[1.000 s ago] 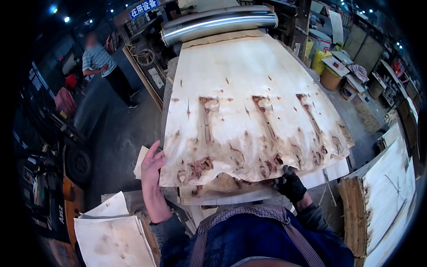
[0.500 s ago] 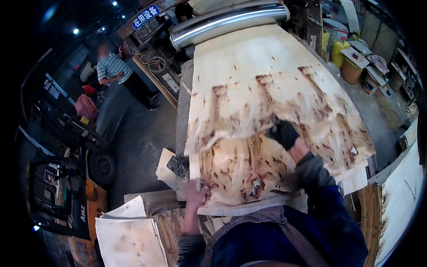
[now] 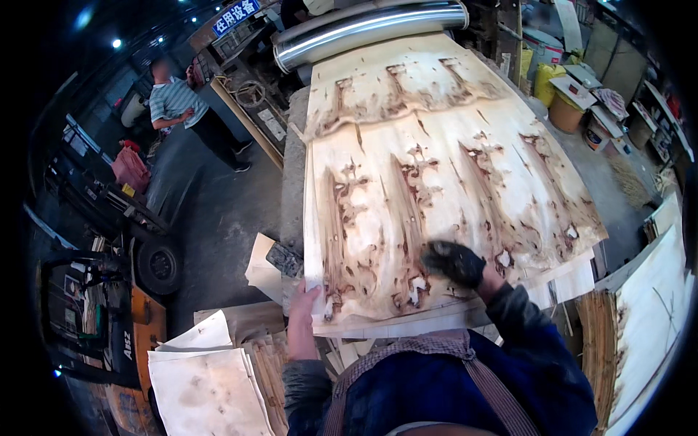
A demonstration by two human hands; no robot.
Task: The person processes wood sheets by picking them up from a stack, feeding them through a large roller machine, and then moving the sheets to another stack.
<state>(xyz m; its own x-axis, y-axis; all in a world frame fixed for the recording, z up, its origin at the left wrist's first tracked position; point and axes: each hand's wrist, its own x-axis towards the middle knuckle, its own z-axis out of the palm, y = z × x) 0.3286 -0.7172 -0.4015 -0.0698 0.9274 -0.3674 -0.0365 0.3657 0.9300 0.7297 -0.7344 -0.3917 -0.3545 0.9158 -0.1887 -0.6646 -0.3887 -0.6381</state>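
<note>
Bare left hand point(image 3: 304, 309) pinches the veneer sheet point(image 3: 436, 196) at its near corner to steady it; gloved right hand point(image 3: 452, 261) presses flat on top (grasping nothing).

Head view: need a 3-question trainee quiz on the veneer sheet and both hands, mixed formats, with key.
1. True or false: the right hand wears a dark glove.
2. Where is the bare left hand on the top veneer sheet? A) its far edge by the metal roller B) its near left corner C) not on it, hanging free
3. Fill in: the gloved hand lies flat on the sheet's ____ surface.

Key: 1 true. 2 B, the fingers sit at the near left corner. 3 upper; the palm presses down near the front edge, among the dark brown grain streaks.
</note>
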